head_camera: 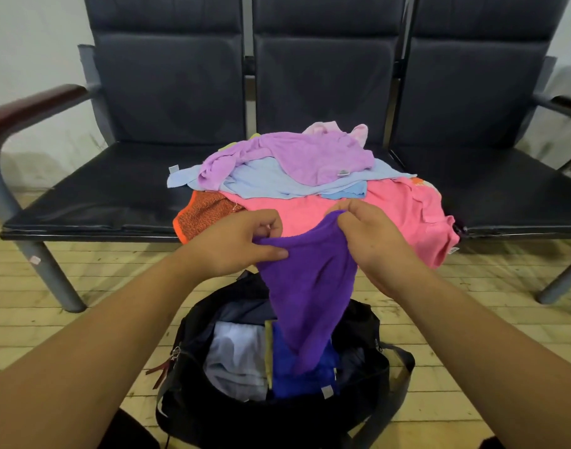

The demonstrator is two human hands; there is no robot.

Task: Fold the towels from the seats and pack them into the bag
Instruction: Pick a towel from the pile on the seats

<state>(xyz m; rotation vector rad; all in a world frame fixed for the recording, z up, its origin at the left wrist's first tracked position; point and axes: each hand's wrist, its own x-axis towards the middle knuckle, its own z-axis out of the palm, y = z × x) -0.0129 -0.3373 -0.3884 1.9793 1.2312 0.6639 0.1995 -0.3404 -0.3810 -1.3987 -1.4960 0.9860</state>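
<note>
Left hand (242,244) and right hand (371,236) both pinch the purple towel's (307,293) top edge above the open bag (193,332); folding step; next probably halve it, then pack.

A dark three-seat bench (83,202) stands on a pale wood floor (12,293). A heap of towels lies on its middle seat: a pink towel (407,209) and an orange towel (206,215) at the bottom, both hanging over the front edge, with a blue towel (261,179) and a lilac towel (310,153) above. An open black bag (362,322) sits on the floor just before the bench
</note>
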